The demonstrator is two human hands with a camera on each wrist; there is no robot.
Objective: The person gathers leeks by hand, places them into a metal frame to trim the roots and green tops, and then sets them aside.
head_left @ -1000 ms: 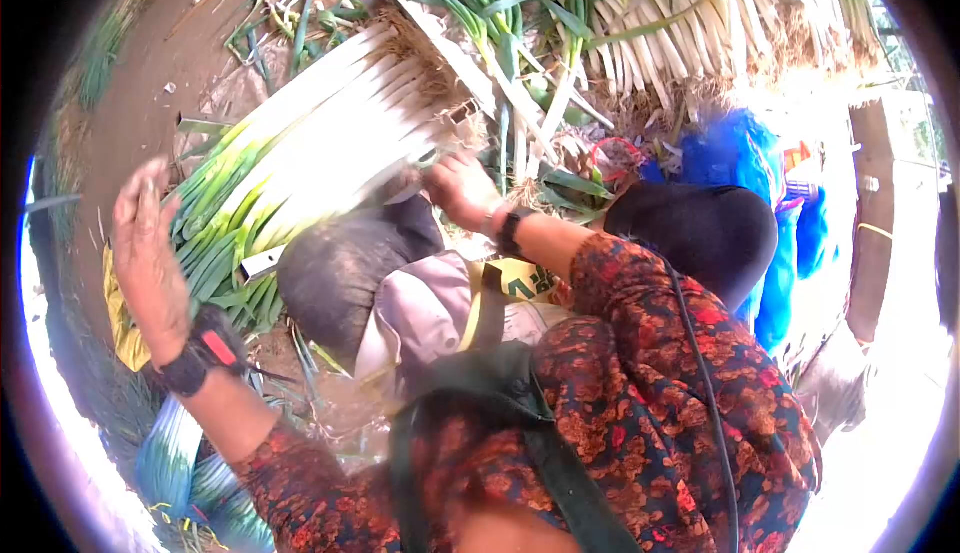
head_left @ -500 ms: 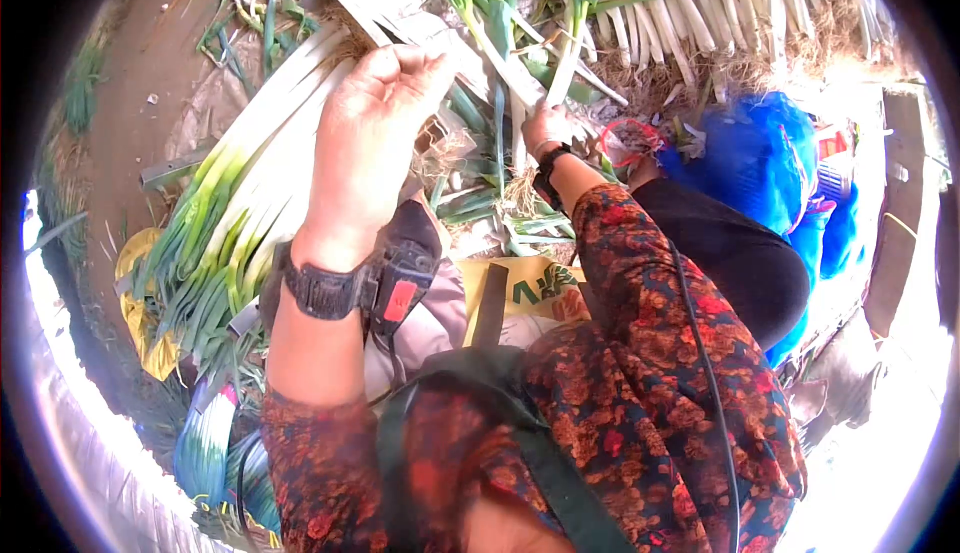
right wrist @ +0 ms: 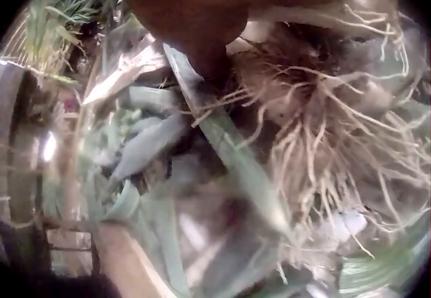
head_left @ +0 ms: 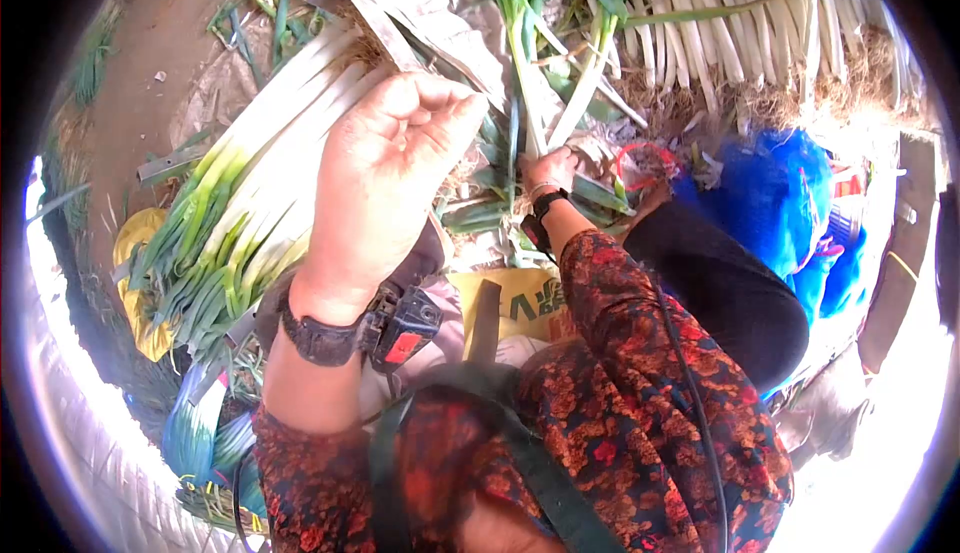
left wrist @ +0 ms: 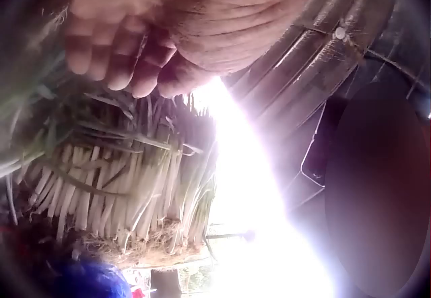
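Observation:
My right hand point(head_left: 550, 168) grips the lower ends of two large green onions point(head_left: 588, 93), whose white stems spread upward in a V to green leaves. In the right wrist view, tangled pale roots point(right wrist: 330, 129) hang beside that hand, and its fingertips are partly hidden. My left hand point(head_left: 385, 163) is raised with its fingers loosely bent and the thumb near them. Nothing shows between its fingers in the left wrist view. Behind it in the head view lies a bundle of green onions point(head_left: 255, 168), laid side by side, root ends up against a metal bar point(head_left: 375, 23).
A long row of green onions point(head_left: 700, 33) lies at the upper right, roots toward me. Blue plastic point(head_left: 765, 198) bulges beside my right knee point(head_left: 715, 283). A yellow bag point(head_left: 140, 273) and blue-wrapped bundles point(head_left: 195, 423) lie at the left. Loose leaves litter the ground.
My left hand swung from the far left to the middle, its fingers bending. My right hand moved from the bundle's root ends to the two green onions, then drew them slightly toward me.

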